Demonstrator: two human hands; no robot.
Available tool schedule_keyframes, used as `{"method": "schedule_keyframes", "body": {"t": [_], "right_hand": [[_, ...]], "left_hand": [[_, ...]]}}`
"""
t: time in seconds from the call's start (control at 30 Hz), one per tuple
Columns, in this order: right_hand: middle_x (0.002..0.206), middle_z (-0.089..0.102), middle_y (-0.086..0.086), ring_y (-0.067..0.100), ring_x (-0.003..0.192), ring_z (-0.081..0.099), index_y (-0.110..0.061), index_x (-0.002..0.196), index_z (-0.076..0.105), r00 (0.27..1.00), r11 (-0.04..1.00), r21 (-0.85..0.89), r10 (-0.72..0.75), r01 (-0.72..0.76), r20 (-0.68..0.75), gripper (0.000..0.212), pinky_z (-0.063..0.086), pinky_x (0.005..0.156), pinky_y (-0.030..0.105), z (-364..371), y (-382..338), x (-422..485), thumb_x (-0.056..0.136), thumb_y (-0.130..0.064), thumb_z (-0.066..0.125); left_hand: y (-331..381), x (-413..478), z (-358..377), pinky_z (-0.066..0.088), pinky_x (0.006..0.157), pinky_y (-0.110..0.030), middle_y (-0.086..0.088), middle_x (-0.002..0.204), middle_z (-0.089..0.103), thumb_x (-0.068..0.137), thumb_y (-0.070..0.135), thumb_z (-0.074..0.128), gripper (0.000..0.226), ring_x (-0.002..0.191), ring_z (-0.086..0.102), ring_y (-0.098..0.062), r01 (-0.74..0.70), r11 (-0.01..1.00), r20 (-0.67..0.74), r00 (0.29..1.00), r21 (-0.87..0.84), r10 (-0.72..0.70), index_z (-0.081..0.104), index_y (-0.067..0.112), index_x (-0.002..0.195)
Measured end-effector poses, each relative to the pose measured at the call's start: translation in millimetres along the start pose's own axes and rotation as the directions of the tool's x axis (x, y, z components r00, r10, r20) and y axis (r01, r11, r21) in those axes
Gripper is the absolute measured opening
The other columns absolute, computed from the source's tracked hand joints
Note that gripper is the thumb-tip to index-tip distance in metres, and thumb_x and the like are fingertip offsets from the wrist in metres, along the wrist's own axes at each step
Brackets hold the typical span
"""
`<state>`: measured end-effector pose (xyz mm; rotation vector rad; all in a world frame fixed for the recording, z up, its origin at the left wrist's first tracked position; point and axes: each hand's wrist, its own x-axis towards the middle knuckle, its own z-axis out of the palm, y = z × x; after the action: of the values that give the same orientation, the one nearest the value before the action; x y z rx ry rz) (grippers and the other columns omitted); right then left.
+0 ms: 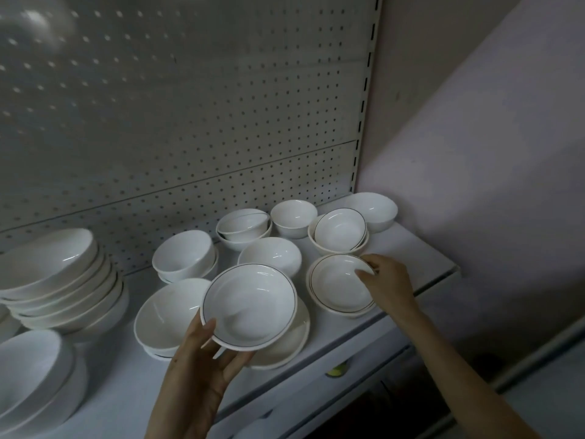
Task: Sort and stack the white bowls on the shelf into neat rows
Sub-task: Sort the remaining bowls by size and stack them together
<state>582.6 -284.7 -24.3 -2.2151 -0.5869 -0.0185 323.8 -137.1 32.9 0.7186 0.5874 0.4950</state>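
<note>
My left hand (202,372) holds a shallow white bowl with a dark rim line (250,304), lifted above a wide plain bowl (285,346) on the white shelf (411,248). My right hand (387,285) grips the right edge of a short stack of gold-rimmed shallow bowls (338,285) near the shelf's front. Behind that stack sits a tilted stack of rimmed bowls (340,229). Several plain deeper bowls stand around: one in the middle (270,255), one at the back (294,217), a nested pair (243,226) and another bowl (185,253) to the left.
A tall stack of large white bowls (60,280) stands at the left, with more large bowls (34,372) in front of it. A pegboard back panel (190,122) rises behind the shelf. A pale wall (490,153) closes the right side. A large bowl (376,210) sits in the back right corner.
</note>
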Motion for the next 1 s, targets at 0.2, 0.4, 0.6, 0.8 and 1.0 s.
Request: {"method": "schedule_keyframes", "body": {"t": [0.2, 0.4, 0.6, 0.8, 1.0], "right_hand": [[0.087, 0.070, 0.003, 0.024, 0.081, 0.063, -0.013, 0.096, 0.070, 1.000, 0.996, -0.093, 0.006, -0.009, -0.030, 0.015, 0.049, 0.068, 0.031, -3, -6, -1, 0.085, -0.021, 0.065], [0.092, 0.072, 0.005, 0.030, 0.087, 0.064, -0.017, 0.099, 0.070, 0.990, 0.984, -0.168, -0.080, 0.059, -0.120, 0.013, 0.048, 0.069, 0.033, -6, -20, 3, 0.089, -0.021, 0.062], [0.117, 0.056, -0.003, 0.018, 0.110, 0.054, -0.018, 0.114, 0.058, 0.986, 0.972, -0.226, -0.027, 0.064, 0.164, 0.035, 0.042, 0.086, 0.031, -3, -23, 16, 0.081, -0.020, 0.070], [0.114, 0.050, 0.004, 0.024, 0.099, 0.056, -0.008, 0.105, 0.053, 0.989, 0.980, -0.173, -0.081, 0.102, 0.124, 0.037, 0.047, 0.078, 0.035, 3, -24, 14, 0.075, -0.007, 0.075], [0.101, 0.064, 0.010, 0.028, 0.093, 0.059, -0.004, 0.104, 0.059, 1.000, 0.991, -0.132, -0.020, 0.023, 0.021, 0.033, 0.039, 0.072, 0.025, 9, -17, 7, 0.076, -0.008, 0.075]], "left_hand": [[3, -3, -5, 0.059, 0.070, -0.043, -0.009, 0.112, 0.071, 0.073, 0.019, 0.054, 0.050, 0.091, 0.071, -0.026, -0.017, 1.000, 0.004, 1.000, 0.017, 0.017, 0.061, 0.018, 0.123], [5, -7, -7, 0.061, 0.064, -0.037, -0.012, 0.116, 0.069, 0.074, 0.020, 0.055, 0.050, 0.094, 0.071, -0.027, -0.010, 1.000, 0.027, 1.000, 0.007, 0.010, 0.060, 0.017, 0.123], [8, -9, -7, 0.061, 0.065, -0.038, -0.010, 0.112, 0.071, 0.074, 0.019, 0.055, 0.048, 0.093, 0.071, -0.026, -0.029, 1.000, 0.046, 0.999, 0.001, 0.028, 0.061, 0.017, 0.122], [11, -9, -6, 0.059, 0.072, -0.042, -0.011, 0.110, 0.071, 0.072, 0.018, 0.055, 0.041, 0.106, 0.065, -0.030, -0.018, 1.000, 0.021, 1.000, -0.021, 0.018, 0.064, 0.019, 0.112], [14, -9, -9, 0.058, 0.073, -0.045, -0.013, 0.113, 0.070, 0.072, 0.017, 0.056, 0.039, 0.109, 0.063, -0.032, -0.007, 1.000, 0.010, 1.000, -0.027, 0.007, 0.064, 0.020, 0.110]]}}
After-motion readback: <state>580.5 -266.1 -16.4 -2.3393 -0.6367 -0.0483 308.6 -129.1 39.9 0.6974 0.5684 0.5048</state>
